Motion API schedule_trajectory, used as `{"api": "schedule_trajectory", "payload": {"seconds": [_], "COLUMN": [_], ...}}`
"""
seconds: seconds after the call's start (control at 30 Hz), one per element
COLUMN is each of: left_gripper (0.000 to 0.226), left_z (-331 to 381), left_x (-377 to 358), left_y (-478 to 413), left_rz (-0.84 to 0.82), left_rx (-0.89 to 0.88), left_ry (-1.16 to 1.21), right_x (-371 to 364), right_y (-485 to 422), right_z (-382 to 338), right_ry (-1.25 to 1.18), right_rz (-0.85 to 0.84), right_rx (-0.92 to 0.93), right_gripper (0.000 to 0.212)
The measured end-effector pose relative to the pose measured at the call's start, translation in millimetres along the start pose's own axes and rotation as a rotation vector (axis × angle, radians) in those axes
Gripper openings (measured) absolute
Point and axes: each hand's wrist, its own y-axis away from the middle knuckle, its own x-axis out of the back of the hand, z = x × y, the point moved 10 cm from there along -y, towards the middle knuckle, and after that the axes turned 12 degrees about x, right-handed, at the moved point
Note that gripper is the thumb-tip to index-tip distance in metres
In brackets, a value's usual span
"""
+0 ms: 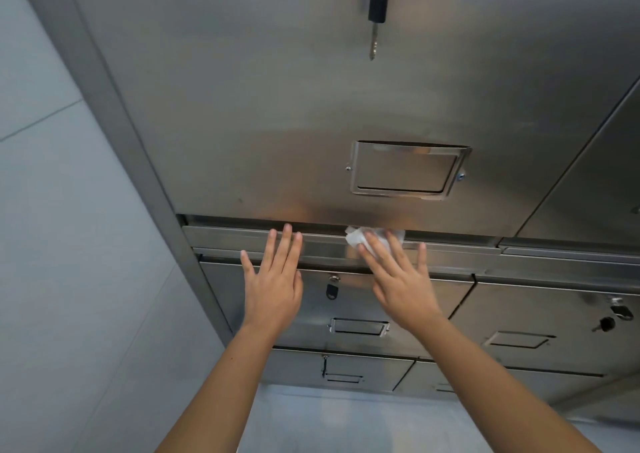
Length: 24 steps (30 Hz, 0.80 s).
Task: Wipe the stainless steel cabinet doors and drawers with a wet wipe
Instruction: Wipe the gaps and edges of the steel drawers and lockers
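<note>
Wiping of cabinet door [311, 106], bottom edge.
Right hand [398, 279], fingers [379, 250] spread flat, is pressing wet wipe [356, 238] there; left hand [273, 279], fingers spread, is bracing nearby. Even pressure along that edge is probably serving best.

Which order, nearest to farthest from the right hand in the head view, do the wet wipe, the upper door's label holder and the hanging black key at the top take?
1. wet wipe: pressed under the fingers of the right hand.
2. label holder: just above, low on the upper door.
3. black key: far above, hanging at the door's top.
</note>
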Motion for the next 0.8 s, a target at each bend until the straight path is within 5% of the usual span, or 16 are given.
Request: {"api": "schedule_trajectory", "payload": {"seconds": [0.8], "left_gripper": [0.072], "left_z": [-92], "left_x": [11], "left_y": [-10], "left_rz": [-0.006], "left_rx": [0.084], "left_ry": [-0.060], "right_x": [6], "right_y": [-91], "right_z": [-98], "right_ry": [-0.039], "right_rz": [-0.015], "right_rx": [0.061], "right_gripper": [0.070]}}
